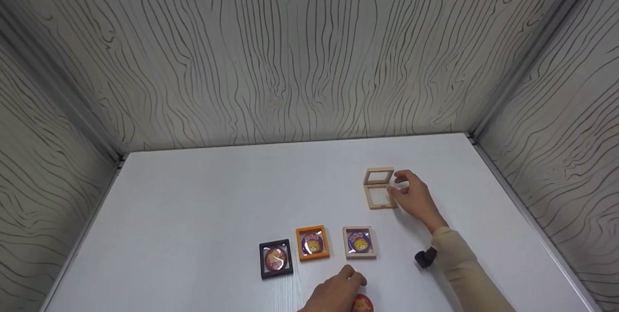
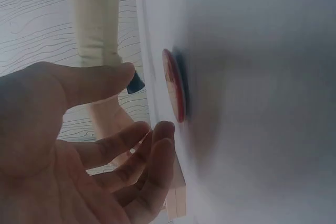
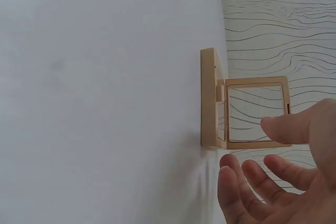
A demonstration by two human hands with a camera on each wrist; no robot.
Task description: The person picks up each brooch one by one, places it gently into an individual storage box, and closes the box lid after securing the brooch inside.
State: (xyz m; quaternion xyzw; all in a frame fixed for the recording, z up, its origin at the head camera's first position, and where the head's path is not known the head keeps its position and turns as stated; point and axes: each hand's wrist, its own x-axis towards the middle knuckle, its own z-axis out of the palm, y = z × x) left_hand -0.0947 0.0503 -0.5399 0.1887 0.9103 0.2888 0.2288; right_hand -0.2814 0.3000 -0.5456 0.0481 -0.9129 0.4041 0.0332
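Observation:
A round red badge (image 1: 362,304) lies on the white table, next to my left hand (image 1: 336,293). In the left wrist view, that hand's relaxed fingers (image 2: 157,166) hang near the badge (image 2: 174,86) without gripping it. A light wooden hinged display frame (image 1: 369,198) stands unfolded toward the back right, its lid raised and a clear sheet in each half. My right hand (image 1: 417,200) is at the frame's right side. The right wrist view has its thumb (image 3: 289,128) overlapping the lid (image 3: 286,95), fingers loosely bent below; contact is unclear.
Three closed frames with round badges inside lie on the table (image 1: 217,196): a black one (image 1: 262,260), an orange one (image 1: 299,244) and a pale one (image 1: 346,244). A black object (image 1: 424,259) is at the right wrist. Wood-grain panels (image 1: 280,51) surround the table.

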